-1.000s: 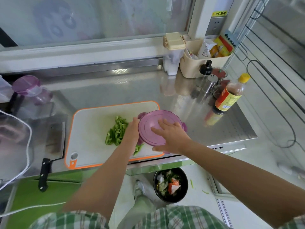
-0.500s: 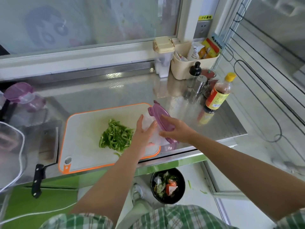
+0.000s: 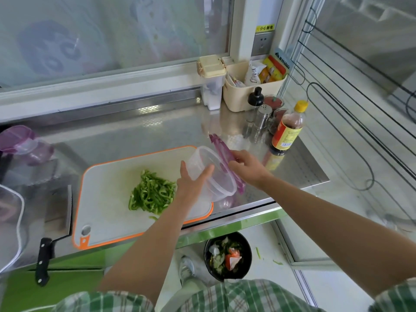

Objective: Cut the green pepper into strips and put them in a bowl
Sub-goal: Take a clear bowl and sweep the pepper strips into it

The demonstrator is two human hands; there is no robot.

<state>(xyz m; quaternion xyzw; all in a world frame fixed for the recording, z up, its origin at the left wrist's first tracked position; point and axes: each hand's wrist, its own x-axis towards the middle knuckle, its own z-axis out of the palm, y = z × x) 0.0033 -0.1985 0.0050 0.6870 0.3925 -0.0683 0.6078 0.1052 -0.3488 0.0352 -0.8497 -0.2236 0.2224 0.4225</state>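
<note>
A heap of green pepper strips (image 3: 152, 193) lies in the middle of the white, orange-rimmed cutting board (image 3: 108, 212). At the board's right end a clear plastic bowl (image 3: 216, 176) is tipped on its side, empty. My left hand (image 3: 191, 183) cups the bowl's near wall. My right hand (image 3: 246, 167) grips the purple lid (image 3: 221, 154), which stands on edge just off the bowl's rim. A cleaver (image 3: 58, 212) with a black handle rests on the steel counter left of the board.
A soy sauce bottle (image 3: 287, 129), a steel shaker (image 3: 262, 118), jars and a beige caddy (image 3: 252, 91) crowd the back right corner. Another purple-lidded container (image 3: 22, 143) stands far left. On the floor below the counter edge sits a black bin of scraps (image 3: 227, 255).
The lid was flat on the bowl under my right hand; it has since been lifted off and turned on edge, while my left hand tipped the bowl on its side.
</note>
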